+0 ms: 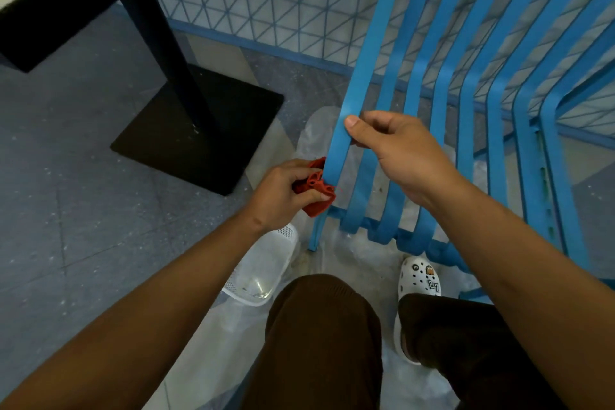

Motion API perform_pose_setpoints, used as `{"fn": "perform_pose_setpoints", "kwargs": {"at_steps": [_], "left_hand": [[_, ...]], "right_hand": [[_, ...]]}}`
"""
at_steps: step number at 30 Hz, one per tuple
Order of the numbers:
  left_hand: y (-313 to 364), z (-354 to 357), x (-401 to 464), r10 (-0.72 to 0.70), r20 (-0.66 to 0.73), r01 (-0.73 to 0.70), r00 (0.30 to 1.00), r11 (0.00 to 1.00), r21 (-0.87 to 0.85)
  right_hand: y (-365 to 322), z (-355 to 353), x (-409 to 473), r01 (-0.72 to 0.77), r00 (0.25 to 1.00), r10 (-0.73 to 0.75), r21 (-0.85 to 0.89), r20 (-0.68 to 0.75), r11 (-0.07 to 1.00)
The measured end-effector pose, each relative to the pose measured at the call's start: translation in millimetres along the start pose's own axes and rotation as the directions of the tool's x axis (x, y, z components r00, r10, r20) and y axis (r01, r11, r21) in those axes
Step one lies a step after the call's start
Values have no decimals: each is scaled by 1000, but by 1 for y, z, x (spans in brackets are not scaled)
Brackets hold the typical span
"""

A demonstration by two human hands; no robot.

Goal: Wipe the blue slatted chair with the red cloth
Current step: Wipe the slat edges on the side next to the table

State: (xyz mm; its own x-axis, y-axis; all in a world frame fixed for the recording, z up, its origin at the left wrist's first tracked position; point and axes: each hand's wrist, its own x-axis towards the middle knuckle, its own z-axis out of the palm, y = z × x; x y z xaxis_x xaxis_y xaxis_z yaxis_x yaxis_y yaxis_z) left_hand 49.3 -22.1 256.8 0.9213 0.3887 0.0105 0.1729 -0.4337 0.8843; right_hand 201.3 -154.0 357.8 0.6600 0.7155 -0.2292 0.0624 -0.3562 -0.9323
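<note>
A person is standing over a blue slatted chair (pixel 466 83) and looking down at both bare hands. The left hand (pixel 283 193) is gripping a bunched red cloth (pixel 314 191), fingers curled round it, and is pressing the cloth against the outer edge of the chair's leftmost slat (pixel 361 76), low down near where the slats curl over the front crossbar. The right hand (pixel 396 150) is pinching that same slat a little higher up, the thumb lying across its top face and the other fingers curling underneath, so the slat is sitting between them. The two hands are near each other but not touching. The chair is taking up the right side of the view, its slats running from the top of the view down toward the person's legs. Clear plastic sheeting (pixel 349 270) is lying on the grey floor (pixel 83 193) under the chair and under the person's feet. A white slotted basket (pixel 263 270) is resting on the floor just beside the left forearm. A white clog (pixel 421 280) with small charms is showing below the front of the chair. To the left, a black bench (pixel 66 0) on a single post with a square black base plate (pixel 199 130) is standing well apart from the chair, and a blue wire mesh fence (pixel 266 0) is running behind both.
</note>
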Motion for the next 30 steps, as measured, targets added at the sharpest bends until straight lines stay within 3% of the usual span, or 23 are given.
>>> {"fn": "perform_pose_setpoints", "kwargs": {"at_steps": [7,17,21,30], "left_hand": [[45,-23,22,153,-151,-150,977,988,29],[14,-6,15,197,-138,-184,971,978,97],[-3,3,9,230,-130,-212,964,967,141],[-50,28,7,10,38,-18,999,977,212]], "right_hand": [[2,-1,-5,21,1000,-21,-48,16,999],[7,-3,-2,-83,994,81,38,67,996],[9,-1,-3,-32,999,32,5,29,999],[19,7,-13,74,997,-75,-106,-10,992]]}}
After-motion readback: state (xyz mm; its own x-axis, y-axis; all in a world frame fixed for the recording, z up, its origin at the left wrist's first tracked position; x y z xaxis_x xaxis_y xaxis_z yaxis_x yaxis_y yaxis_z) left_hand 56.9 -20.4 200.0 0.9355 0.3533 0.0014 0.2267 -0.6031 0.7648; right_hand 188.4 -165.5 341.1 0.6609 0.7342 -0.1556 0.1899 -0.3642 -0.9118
